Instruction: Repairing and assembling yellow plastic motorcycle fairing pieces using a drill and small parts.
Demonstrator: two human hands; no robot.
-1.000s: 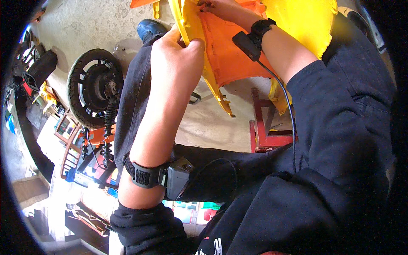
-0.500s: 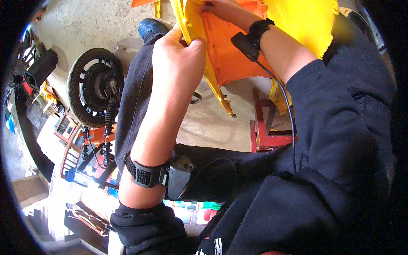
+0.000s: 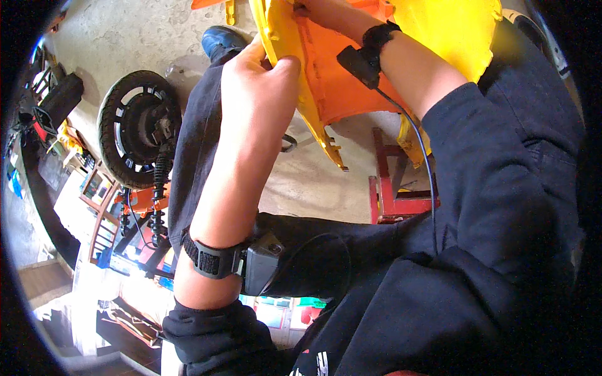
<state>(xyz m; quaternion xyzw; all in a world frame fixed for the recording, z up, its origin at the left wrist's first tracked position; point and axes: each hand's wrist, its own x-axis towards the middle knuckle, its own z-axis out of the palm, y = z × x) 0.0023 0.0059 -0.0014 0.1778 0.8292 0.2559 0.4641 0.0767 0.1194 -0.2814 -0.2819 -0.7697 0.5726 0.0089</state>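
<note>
Left hand [image 3: 260, 78] grips yellow panel's edge [image 3: 307, 113], floor [image 3: 307, 188] between panel and leg [image 3: 351, 244].

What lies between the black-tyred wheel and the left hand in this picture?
In the head view, a dark trouser leg lies between the wheel and the left hand, which grips the yellow panel.

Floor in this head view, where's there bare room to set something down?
Bare floor shows above the wheel, left of the blue shoe; another patch lies between the yellow panel, red stand and trouser leg. It's crowded around your left hand and below the wheel.
</note>
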